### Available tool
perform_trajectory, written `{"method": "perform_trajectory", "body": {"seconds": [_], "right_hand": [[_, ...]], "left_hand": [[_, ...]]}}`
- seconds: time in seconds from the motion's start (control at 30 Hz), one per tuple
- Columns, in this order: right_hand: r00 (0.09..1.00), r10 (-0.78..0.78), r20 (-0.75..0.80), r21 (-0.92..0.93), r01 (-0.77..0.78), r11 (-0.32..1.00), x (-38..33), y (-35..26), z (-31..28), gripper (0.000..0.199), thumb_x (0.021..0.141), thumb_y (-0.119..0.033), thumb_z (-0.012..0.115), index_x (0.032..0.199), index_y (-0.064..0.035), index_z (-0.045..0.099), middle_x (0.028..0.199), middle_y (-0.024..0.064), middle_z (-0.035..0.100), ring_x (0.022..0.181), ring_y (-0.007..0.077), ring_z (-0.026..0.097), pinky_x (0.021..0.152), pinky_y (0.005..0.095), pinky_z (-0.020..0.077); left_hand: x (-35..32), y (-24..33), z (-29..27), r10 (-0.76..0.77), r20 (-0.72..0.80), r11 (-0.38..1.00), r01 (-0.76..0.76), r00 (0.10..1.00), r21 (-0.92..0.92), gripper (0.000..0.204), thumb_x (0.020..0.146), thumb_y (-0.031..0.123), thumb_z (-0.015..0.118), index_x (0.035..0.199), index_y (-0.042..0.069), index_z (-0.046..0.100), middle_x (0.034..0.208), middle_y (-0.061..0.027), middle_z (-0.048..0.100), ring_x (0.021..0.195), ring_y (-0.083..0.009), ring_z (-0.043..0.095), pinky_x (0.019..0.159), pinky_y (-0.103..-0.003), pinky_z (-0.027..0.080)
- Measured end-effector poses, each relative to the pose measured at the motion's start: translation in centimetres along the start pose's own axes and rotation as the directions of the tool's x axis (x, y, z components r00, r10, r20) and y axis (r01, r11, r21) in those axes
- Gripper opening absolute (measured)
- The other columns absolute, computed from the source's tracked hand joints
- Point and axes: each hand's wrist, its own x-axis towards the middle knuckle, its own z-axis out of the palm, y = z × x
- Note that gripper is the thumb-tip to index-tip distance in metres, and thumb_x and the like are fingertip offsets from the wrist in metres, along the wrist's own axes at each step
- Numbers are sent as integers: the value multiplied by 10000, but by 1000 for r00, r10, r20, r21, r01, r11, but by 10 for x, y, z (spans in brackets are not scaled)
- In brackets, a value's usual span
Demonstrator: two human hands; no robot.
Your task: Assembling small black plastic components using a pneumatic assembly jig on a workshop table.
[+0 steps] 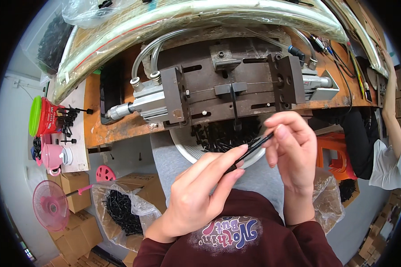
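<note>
Fingers: left hand (200,193) pinches the lower end of a thin black cable tie (253,149) between thumb and fingertips; right hand (289,149) closes thumb and forefinger on its upper end.
Tie position: slanted between both hands, above the lap.
Behind: white bowl (182,149) of black parts, under the pneumatic fixture (223,89) on the orange bench (111,129).

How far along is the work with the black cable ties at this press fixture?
Done: one black tie sits in the slot of the metal fixture. In hand: the left hand and right hand pinch another thin black strip between them. Left: the white bowl on the lap and the open bag on the floor remain full of black pieces.
</note>
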Motion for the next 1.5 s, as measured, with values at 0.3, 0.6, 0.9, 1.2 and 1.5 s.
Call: {"method": "perform_trajectory", "body": {"seconds": [0.3, 0.6, 0.9, 1.2, 1.5], "right_hand": [[995, -90, 35, -87, 93, 992, -1, 11, 9, 140, 904, -49, 610, 938, 69, 676, 769, 133, 672, 518, 103, 574, 488, 217, 461], [958, -286, 28, -215, 285, 934, -8, 16, 23, 196, 948, -109, 557, 899, 56, 650, 800, 124, 651, 551, 98, 559, 493, 202, 427], [944, -320, 79, 39, 318, 947, 21, -1, 62, 164, 980, -148, 514, 860, -36, 527, 765, 29, 482, 583, 58, 370, 534, 191, 323], [802, -591, -80, -215, 565, 796, 51, -38, 21, 272, 983, -185, 525, 1119, 38, 601, 908, 70, 609, 603, 38, 437, 538, 157, 348], [836, -501, -223, -139, 482, 865, 2, -4, -1, 248, 989, -162, 508, 1114, 33, 596, 903, 89, 619, 593, 59, 497, 505, 178, 367]], "left_hand": [[-7, 2, 11, -145, -8, 987, 145, 989, 64, 114, 827, 29, 689, 927, 5, 639, 731, -61, 660, 538, -75, 586, 478, -227, 449], [-7, -5, 19, 43, -110, 999, -46, 993, -18, 43, 862, 58, 614, 864, 16, 604, 658, -97, 604, 521, -231, 612, 465, -326, 466], [0, 12, 5, 173, -281, 984, -175, 944, 17, 61, 864, 54, 602, 843, -2, 589, 603, -83, 558, 471, -214, 568, 429, -318, 446], [25, 16, -114, 305, -538, 950, -293, 786, 110, 179, 1007, 110, 378, 962, 3, 514, 797, -99, 598, 621, -114, 538, 587, -236, 444], [149, 66, -297, 691, -689, 721, -151, 216, 676, 431, 971, 261, 446, 1276, -42, 462, 1259, -236, 518, 1159, -336, 515, 979, -398, 404]]}}
